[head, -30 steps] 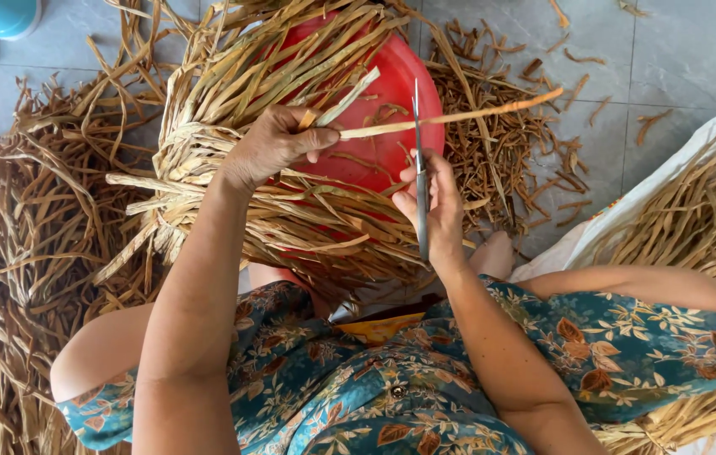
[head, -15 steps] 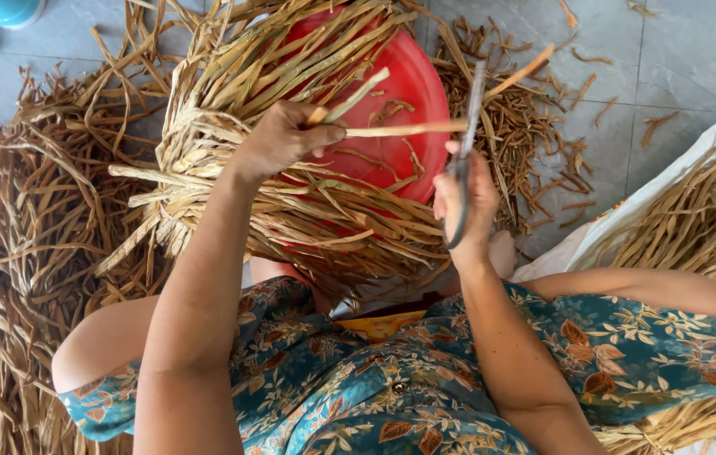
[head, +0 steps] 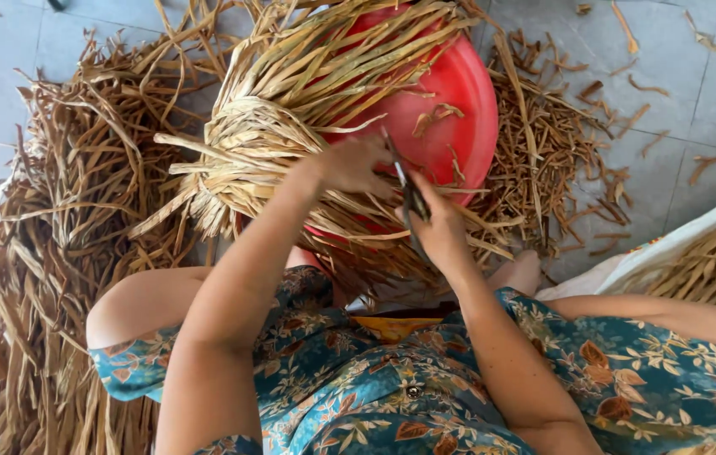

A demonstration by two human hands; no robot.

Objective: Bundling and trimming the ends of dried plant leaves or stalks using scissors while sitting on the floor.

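The left hand (head: 353,164) is closed around the near ends of pale, straw-coloured dried leaf strips (head: 307,109), pinching them together just above the front rim of a round red plastic basin (head: 459,109). The strips fan away from that hand, up and to its left, lying across the basin and hiding most of its left half.

The right hand (head: 438,232) sits just below and to the right of the left one, the two almost touching. It grips a pair of dark metal scissors (head: 412,198), whose blades point up toward the left hand's fingers; whether the blades are parted or closed cannot be told. A few short brown cuttings lie on the bare red floor of the basin, beyond the right hand.

Far to the left of the left hand, a large heap of darker brown dried leaf strips (head: 54,253) spreads over the grey tiled floor (head: 712,76). Beyond and to the right of the right hand, a scatter of short brown trimmed pieces (head: 552,160) lies on the tiles beside the basin. Well to the right of the right hand, a white woven sack (head: 670,248) lies open, with more pale strips showing inside it. Below both hands, the person's lap is covered by blue-green floral fabric (head: 358,371), and a bare knee shows on either side.
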